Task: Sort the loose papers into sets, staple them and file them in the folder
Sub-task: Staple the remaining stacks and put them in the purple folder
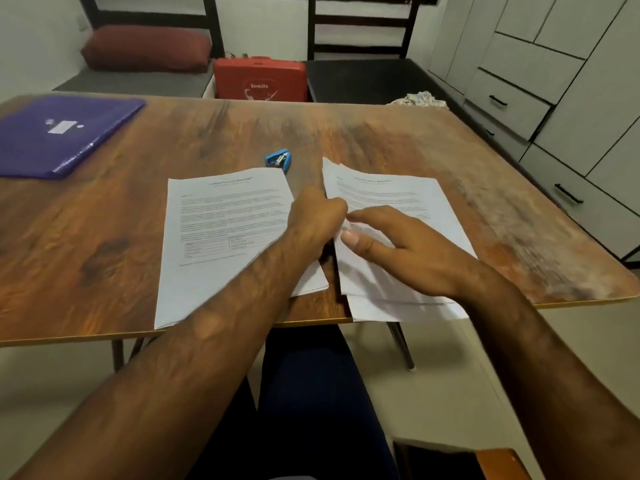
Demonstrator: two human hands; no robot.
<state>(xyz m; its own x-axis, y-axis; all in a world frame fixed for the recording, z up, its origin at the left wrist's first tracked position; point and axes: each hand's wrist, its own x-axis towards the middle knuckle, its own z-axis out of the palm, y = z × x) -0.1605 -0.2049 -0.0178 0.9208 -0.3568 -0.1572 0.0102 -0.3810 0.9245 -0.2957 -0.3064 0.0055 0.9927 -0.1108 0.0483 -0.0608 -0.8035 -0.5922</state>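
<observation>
Evidently pinned right stack (398, 195) under straight right fingers (381, 218) — pinched its edge with left fingers (332, 206) to separate sheets.

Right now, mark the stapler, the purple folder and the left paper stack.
stapler (278, 160): head view, blue body.
purple folder (93, 133): head view, bare cover right of its label.
left paper stack (221, 233): head view, middle of top sheet.

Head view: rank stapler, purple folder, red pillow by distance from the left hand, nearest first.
1. stapler, just beyond the left hand, middle of the table.
2. purple folder, far-left corner of the table.
3. red pillow, on the bench behind the table, left.
</observation>
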